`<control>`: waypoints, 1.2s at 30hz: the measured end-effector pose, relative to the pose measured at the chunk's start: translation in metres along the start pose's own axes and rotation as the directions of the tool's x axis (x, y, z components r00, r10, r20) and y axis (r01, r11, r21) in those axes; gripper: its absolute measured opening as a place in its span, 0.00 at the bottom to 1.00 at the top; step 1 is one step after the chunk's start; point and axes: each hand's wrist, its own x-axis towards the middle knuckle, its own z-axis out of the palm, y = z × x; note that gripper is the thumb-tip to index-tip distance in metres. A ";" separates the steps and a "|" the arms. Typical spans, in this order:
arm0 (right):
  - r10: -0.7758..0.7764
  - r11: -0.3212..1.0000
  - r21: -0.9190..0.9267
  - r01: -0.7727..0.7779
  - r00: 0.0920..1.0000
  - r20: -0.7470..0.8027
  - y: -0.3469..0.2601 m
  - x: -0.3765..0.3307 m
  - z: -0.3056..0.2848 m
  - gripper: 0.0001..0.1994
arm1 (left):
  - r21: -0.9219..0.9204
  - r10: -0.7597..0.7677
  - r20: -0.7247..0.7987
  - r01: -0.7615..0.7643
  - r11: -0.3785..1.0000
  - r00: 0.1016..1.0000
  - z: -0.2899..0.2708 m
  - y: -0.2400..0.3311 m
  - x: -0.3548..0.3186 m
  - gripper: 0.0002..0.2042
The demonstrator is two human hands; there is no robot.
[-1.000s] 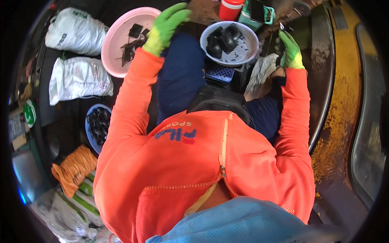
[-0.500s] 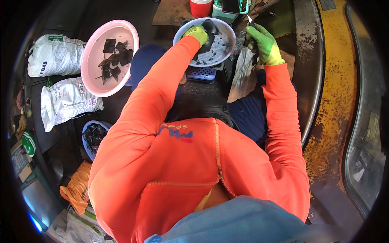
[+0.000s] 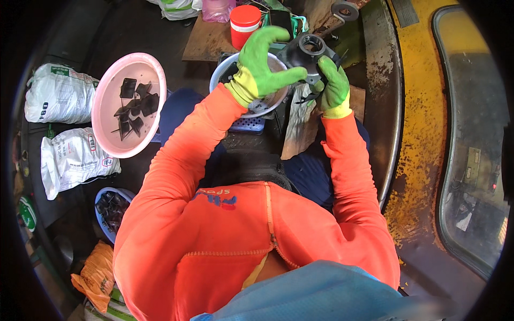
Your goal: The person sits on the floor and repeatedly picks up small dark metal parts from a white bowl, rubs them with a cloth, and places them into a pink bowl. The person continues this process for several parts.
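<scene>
A black plastic part (image 3: 306,53) with a round collar at its top is held up past the far right side of the basin. My right hand (image 3: 335,88), in a green and yellow glove, closes on its right side. A thin dark piece (image 3: 307,98) sticks out below that hand; its kind is unclear. My left hand (image 3: 263,67), gloved alike, has its fingers spread and curved, its thumb tip beside the part; whether they touch I cannot tell. Under the hands stands a white basin with a blue rim (image 3: 215,78), with a black piece (image 3: 229,72) inside at the left.
On the left a pink basin (image 3: 101,107) holds several black plastic pieces (image 3: 134,107). White sacks (image 3: 64,93) and a small blue basin (image 3: 100,214) of dark pieces lie farther left. A red jar (image 3: 245,27) stands at the back. A rusty yellow metal wall (image 3: 423,134) borders the right.
The black part has come up out of the basin into my right hand. My left hand has risen out of the basin and opened. The knife blade seen at my right hand no longer shows.
</scene>
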 end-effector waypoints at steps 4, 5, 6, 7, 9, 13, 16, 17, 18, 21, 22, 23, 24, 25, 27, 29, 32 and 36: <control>0.118 0.978 -0.183 -0.105 0.991 0.063 0.010 -0.005 0.008 0.16 | 0.042 -0.043 0.274 0.033 0.999 0.961 -0.007 0.004 0.005 0.32; 0.078 0.977 -0.204 -0.060 0.994 0.080 0.009 -0.005 0.008 0.15 | 0.011 0.002 0.229 -0.004 1.000 0.973 -0.008 0.003 0.006 0.29; 0.096 0.964 -0.256 -0.075 0.993 0.070 0.010 -0.005 0.007 0.16 | -0.022 0.050 0.182 -0.047 0.999 0.982 -0.009 0.002 0.007 0.26; 0.062 0.990 -0.128 -0.054 0.996 0.065 0.009 -0.004 0.006 0.19 | -0.067 0.023 0.157 -0.013 0.998 0.987 -0.010 0.001 0.007 0.26; 0.088 0.996 -0.013 -0.088 0.995 0.047 0.006 -0.004 0.002 0.28 | -0.155 -0.027 0.111 0.044 0.987 0.994 -0.014 -0.002 0.007 0.25; 0.120 0.888 -0.456 -0.066 0.989 0.091 0.017 -0.009 -0.005 0.16 | -0.311 -0.165 0.055 0.174 0.935 0.985 -0.014 -0.001 0.005 0.24; -0.281 0.837 -0.377 0.397 0.903 0.326 0.043 -0.010 -0.002 0.14 | -0.336 -0.348 0.063 0.348 0.875 0.935 -0.003 0.009 -0.002 0.24; -0.336 0.732 -0.505 0.458 0.887 0.317 0.047 -0.008 -0.003 0.16 | -0.272 -0.333 0.036 0.330 0.904 0.942 0.002 0.012 -0.004 0.26; -0.357 0.688 -0.548 0.477 0.879 0.316 0.050 -0.007 -0.004 0.17 | -0.278 -0.374 0.040 0.370 0.887 0.927 0.006 0.017 -0.007 0.26; -0.423 0.506 -0.677 0.534 0.838 0.345 0.047 0.000 -0.001 0.21 | -0.211 -0.420 0.022 0.415 0.885 0.907 0.015 0.028 -0.015 0.28; -0.420 0.508 -0.680 0.529 0.841 0.341 0.046 0.001 0.003 0.19 | -0.204 -0.404 0.000 0.396 0.895 0.915 0.017 0.031 -0.016 0.28; -0.425 0.508 -0.679 0.530 0.840 0.338 0.044 0.002 0.008 0.17 | -0.196 -0.389 -0.022 0.378 0.905 0.921 0.017 0.033 -0.017 0.27; -0.403 0.564 -0.646 0.514 0.854 0.328 0.042 0.002 0.013 0.16 | -0.183 -0.357 -0.034 0.345 0.921 0.934 0.017 0.034 -0.018 0.27; -0.380 0.619 -0.610 0.494 0.869 0.319 0.041 0.002 0.019 0.15 | -0.183 -0.325 -0.045 0.313 0.932 0.944 0.016 0.035 -0.018 0.26; -0.301 0.729 -0.524 0.440 0.894 0.332 0.035 -0.001 0.028 0.14 | -0.232 -0.317 -0.005 0.307 0.923 0.948 0.012 0.036 -0.018 0.25; -0.202 0.915 -0.272 0.297 0.923 0.327 0.030 -0.004 0.035 0.15 | -0.398 -0.337 0.032 0.321 0.859 0.941 0.009 0.037 -0.017 0.24; -0.230 0.594 -0.610 0.525 0.837 0.497 0.015 -0.012 0.033 0.17 | -0.411 -0.256 0.112 0.280 0.867 0.960 0.001 0.034 -0.011 0.22; -0.040 0.379 -0.701 0.604 0.767 0.640 -0.003 -0.012 0.019 0.22 | -0.481 -0.104 0.309 0.250 0.840 0.945 -0.012 0.028 -0.002 0.21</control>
